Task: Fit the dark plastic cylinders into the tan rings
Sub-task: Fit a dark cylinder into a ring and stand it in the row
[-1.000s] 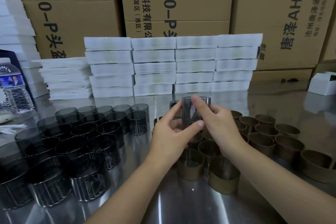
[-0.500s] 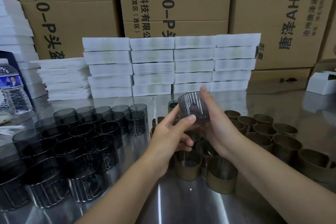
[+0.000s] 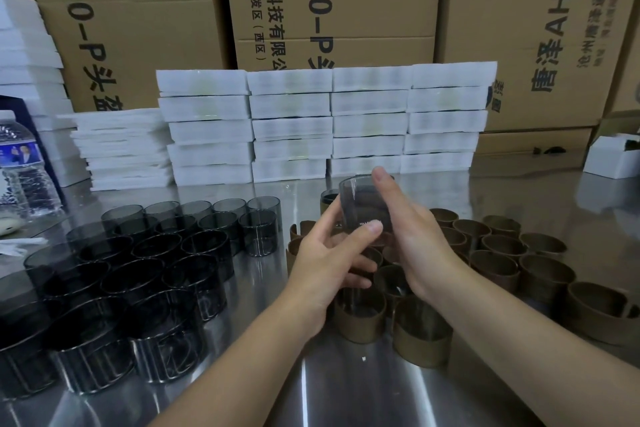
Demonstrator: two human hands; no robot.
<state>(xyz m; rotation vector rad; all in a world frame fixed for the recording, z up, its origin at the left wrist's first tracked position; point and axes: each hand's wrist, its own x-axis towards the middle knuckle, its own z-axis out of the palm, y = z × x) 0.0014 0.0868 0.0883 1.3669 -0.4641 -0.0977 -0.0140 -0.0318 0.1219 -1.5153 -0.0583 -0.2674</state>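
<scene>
The dark cylinder (image 3: 363,206) sits mid-frame, lifted above the tan rings (image 3: 504,248), gripped by my left hand (image 3: 330,262), thumb on its wall, and my right hand (image 3: 417,243) wrapped round its side. Fitting seems underway; next I must square it over a ring.

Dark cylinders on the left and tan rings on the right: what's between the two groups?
In the head view, a narrow strip of bare steel table, crossed nearer the camera by the left forearm.
</scene>
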